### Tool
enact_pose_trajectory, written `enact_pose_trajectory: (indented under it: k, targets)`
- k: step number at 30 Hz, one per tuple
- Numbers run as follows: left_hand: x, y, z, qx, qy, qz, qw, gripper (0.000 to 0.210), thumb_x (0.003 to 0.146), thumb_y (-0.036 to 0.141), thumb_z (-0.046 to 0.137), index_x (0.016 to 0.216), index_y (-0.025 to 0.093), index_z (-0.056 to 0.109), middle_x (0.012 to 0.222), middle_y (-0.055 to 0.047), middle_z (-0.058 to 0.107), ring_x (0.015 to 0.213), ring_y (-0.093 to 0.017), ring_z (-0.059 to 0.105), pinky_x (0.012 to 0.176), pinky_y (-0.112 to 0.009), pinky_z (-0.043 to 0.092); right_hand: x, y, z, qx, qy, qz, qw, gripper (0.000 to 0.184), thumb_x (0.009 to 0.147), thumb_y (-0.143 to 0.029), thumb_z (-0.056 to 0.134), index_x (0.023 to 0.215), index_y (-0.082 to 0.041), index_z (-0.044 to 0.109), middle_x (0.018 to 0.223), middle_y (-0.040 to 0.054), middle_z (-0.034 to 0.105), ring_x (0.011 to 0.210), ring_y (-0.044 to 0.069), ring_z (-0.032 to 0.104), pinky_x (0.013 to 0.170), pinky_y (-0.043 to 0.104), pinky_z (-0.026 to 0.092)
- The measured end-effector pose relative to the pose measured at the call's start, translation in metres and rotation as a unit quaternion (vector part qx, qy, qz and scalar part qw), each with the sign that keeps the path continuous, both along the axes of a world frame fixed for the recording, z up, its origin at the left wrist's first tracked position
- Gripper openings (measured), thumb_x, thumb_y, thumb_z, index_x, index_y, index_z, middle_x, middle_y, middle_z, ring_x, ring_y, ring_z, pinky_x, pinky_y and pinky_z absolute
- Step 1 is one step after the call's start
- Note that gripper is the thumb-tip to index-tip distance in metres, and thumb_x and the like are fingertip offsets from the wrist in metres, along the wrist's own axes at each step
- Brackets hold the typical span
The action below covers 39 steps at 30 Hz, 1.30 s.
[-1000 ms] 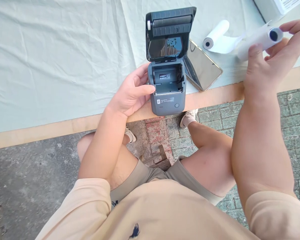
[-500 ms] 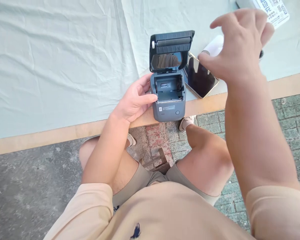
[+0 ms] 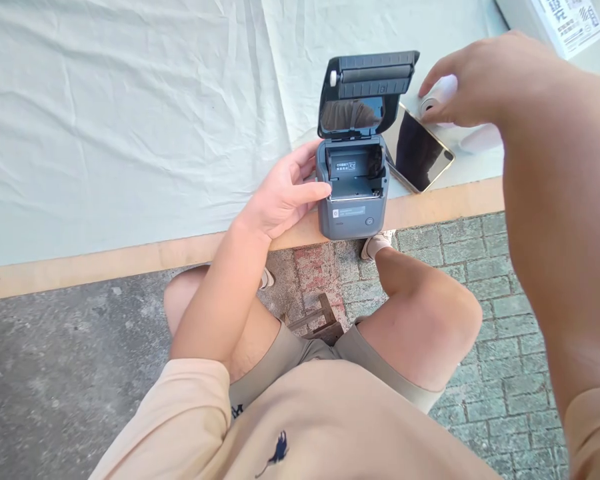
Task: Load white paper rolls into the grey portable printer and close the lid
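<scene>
With the left hand [image 3: 287,193], holding the open printer [image 3: 353,227] by its left side, fingers wrapped tight, at the counter's [image 3: 105,265] near edge. Next, seeing a phone [image 3: 421,152] lying close to that edge. Further right and back, just brought the right hand [image 3: 490,80] down to the white roll [image 3: 445,88], bending fingers around; can't tell if gripping. So now minding printer and roll together.

The bare left grip [image 3: 290,195] holds an open, boxy dark-grey plastic printer [image 3: 355,228] — the right grip [image 3: 485,83] curls around a white paper roll [image 3: 444,91], near a gold-edged black phone [image 3: 421,155].
</scene>
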State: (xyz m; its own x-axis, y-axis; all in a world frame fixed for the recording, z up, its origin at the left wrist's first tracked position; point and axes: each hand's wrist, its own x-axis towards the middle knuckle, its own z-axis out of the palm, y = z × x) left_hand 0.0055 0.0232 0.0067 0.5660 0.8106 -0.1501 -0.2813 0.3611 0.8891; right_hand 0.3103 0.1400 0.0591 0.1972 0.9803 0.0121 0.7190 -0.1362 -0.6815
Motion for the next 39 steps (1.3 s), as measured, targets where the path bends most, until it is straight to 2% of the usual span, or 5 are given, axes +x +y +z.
enact_pose_trajectory:
  k: [6, 12, 18, 26, 39]
  targets:
    - [0.001, 0.000, 0.002, -0.004, -0.006, 0.004, 1.000, 0.066, 0.064, 0.038, 0.093, 0.124, 0.028, 0.066, 0.143, -0.007, 0.066, 0.144, -0.039, 0.056, 0.114, -0.055, 0.056, -0.032, -0.054, 0.034, -0.005, -0.077, -0.061, 0.995, 0.038, 0.063, -0.010, 0.081, 0.099, -0.024, 0.078, 0.082, -0.0019, 0.053, 0.071, 0.010, 0.051, 0.062, 0.031, 0.047]
    - [0.002, 0.000, -0.002, 0.008, -0.008, 0.007, 1.000, 0.068, 0.062, 0.042, 0.093, 0.123, 0.030, 0.065, 0.135, -0.004, 0.070, 0.146, -0.038, 0.055, 0.116, -0.056, 0.055, -0.049, -0.110, -0.003, 0.162, 0.495, -0.057, 0.852, 0.031, 0.055, -0.042, 0.073, 0.080, -0.032, 0.057, 0.094, 0.0016, 0.062, 0.100, 0.022, 0.062, 0.083, 0.038, 0.057]
    - [0.002, -0.001, 0.001, 0.004, 0.002, 0.013, 1.000, 0.072, 0.062, 0.039, 0.093, 0.126, 0.026, 0.064, 0.136, -0.007, 0.068, 0.147, -0.040, 0.053, 0.118, -0.058, 0.053, -0.059, -0.136, -0.019, 0.025, 0.506, 0.007, 0.862, 0.042, 0.060, -0.072, 0.070, 0.073, -0.035, 0.055, 0.100, 0.0091, 0.065, 0.131, 0.035, 0.053, 0.094, 0.053, 0.052]
    - [0.003, 0.000, 0.001, -0.014, -0.035, 0.001, 0.999, 0.063, 0.063, 0.032, 0.090, 0.123, 0.029, 0.070, 0.128, -0.004, 0.070, 0.140, -0.036, 0.058, 0.114, -0.054, 0.055, -0.069, -0.132, -0.034, 0.127, 0.394, -0.041, 0.909, 0.050, 0.050, -0.030, 0.060, 0.077, -0.024, 0.019, 0.081, 0.0007, 0.047, 0.085, 0.023, 0.057, 0.081, 0.045, 0.054]
    - [0.005, -0.001, 0.003, -0.011, -0.028, 0.013, 0.999, 0.058, 0.061, 0.031, 0.088, 0.117, 0.034, 0.072, 0.125, 0.004, 0.075, 0.144, -0.037, 0.053, 0.119, -0.053, 0.051, -0.079, -0.145, 0.000, -0.026, 0.536, -0.050, 0.843, 0.035, 0.066, -0.040, 0.072, 0.098, -0.033, 0.060, 0.107, 0.0012, 0.068, 0.095, 0.023, 0.060, 0.073, 0.036, 0.052]
